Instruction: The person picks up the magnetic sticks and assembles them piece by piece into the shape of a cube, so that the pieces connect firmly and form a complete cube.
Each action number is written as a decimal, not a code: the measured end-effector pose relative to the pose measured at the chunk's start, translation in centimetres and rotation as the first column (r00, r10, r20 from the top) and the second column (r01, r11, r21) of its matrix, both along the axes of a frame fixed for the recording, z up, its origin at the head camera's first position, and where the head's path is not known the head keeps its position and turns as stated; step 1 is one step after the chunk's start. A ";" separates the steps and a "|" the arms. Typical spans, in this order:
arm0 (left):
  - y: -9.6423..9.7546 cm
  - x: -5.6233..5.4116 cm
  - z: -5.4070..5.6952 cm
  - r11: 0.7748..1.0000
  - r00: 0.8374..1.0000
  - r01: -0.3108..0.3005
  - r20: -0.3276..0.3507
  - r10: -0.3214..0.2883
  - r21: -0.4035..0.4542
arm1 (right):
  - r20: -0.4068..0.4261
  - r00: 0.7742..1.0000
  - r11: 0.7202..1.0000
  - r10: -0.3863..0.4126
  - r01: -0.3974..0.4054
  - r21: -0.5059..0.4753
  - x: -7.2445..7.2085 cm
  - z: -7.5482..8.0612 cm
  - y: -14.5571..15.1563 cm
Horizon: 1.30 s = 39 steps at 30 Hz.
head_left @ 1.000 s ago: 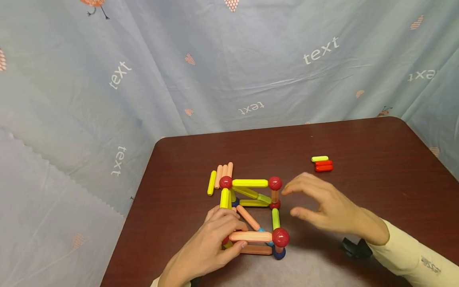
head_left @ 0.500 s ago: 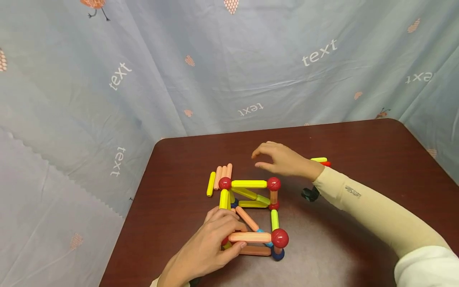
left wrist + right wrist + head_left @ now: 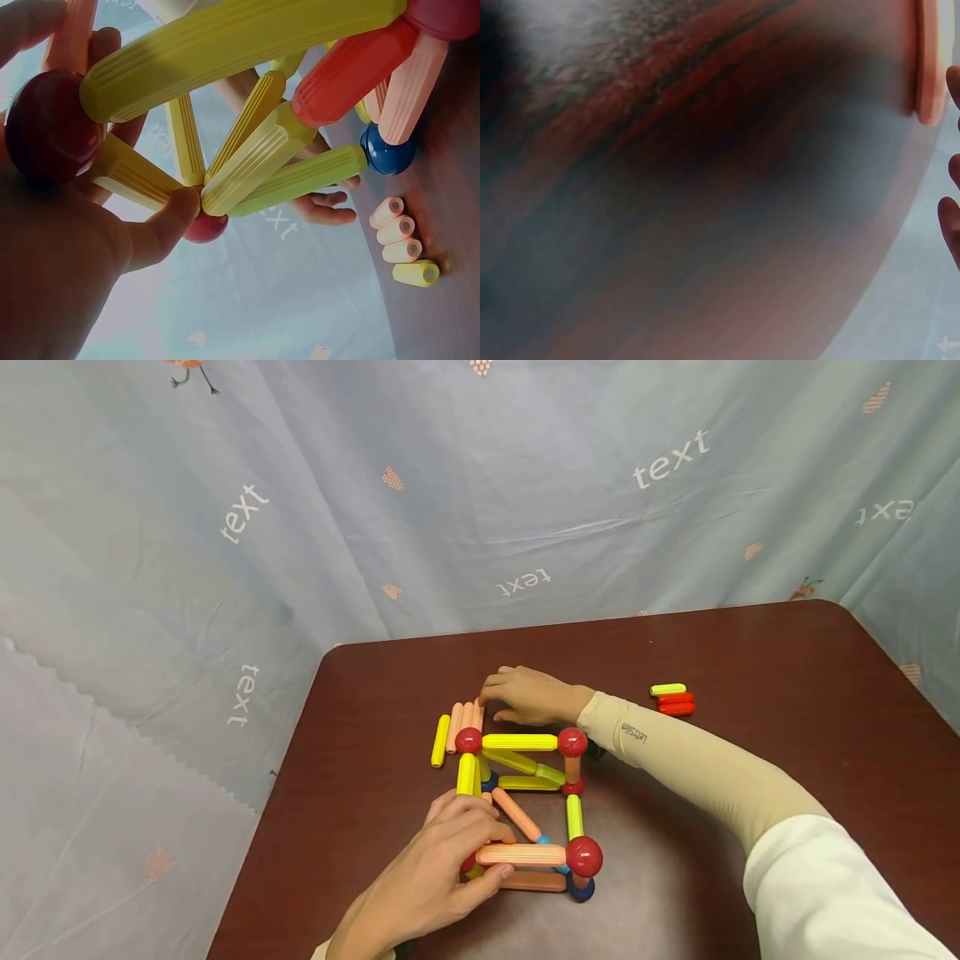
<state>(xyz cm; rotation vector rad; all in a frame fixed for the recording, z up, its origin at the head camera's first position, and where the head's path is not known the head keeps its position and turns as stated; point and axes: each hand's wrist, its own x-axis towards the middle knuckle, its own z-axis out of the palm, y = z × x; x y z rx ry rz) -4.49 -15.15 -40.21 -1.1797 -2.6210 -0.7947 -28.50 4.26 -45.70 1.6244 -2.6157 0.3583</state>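
A box-like frame of magnetic sticks and balls (image 3: 521, 742) stands on the table, with yellow, green and peach sticks joined by red and blue balls. My left hand (image 3: 442, 868) grips its near left corner, thumb and fingers around the end of the peach top stick (image 3: 523, 855). In the left wrist view the thumb lies by a red ball (image 3: 206, 228). Behind the frame, my right hand (image 3: 532, 695) reaches left, fingertips right at a row of loose peach sticks (image 3: 462, 718). In the right wrist view its fingertips are beside a peach stick (image 3: 928, 67).
One loose yellow stick (image 3: 440, 741) lies left of the peach row. Farther right on the dark brown table (image 3: 780, 693) are a short yellow-green stick (image 3: 667, 690) and two red sticks (image 3: 677, 704). A printed curtain (image 3: 450, 510) hangs behind the table.
My right hand has moved from the frame's right side up and left behind it, to the loose peach sticks. The left hand keeps its hold on the frame, which stays put.
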 end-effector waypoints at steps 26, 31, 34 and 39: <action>0.1 0.0 0.3 1.000 0.999 -0.020 0.035 0.021 -0.014 | -0.081 0.994 0.996 0.079 -0.075 0.049 -0.3 -1.2 -1.5; 0.2 0.2 0.2 0.999 0.998 -0.037 0.055 0.038 -0.023 | -0.112 0.989 0.994 0.097 -0.090 0.064 -0.2 -1.6 -1.2; 0.3 0.3 0.3 0.998 0.997 -0.048 0.065 0.050 -0.031 | -0.135 0.988 0.996 0.072 -0.064 0.063 -0.1 -1.7 -0.5; 0.3 0.3 0.3 0.999 0.998 -0.042 0.049 0.043 -0.032 | -0.114 0.993 0.999 -0.015 0.020 0.040 0.2 -1.5 1.3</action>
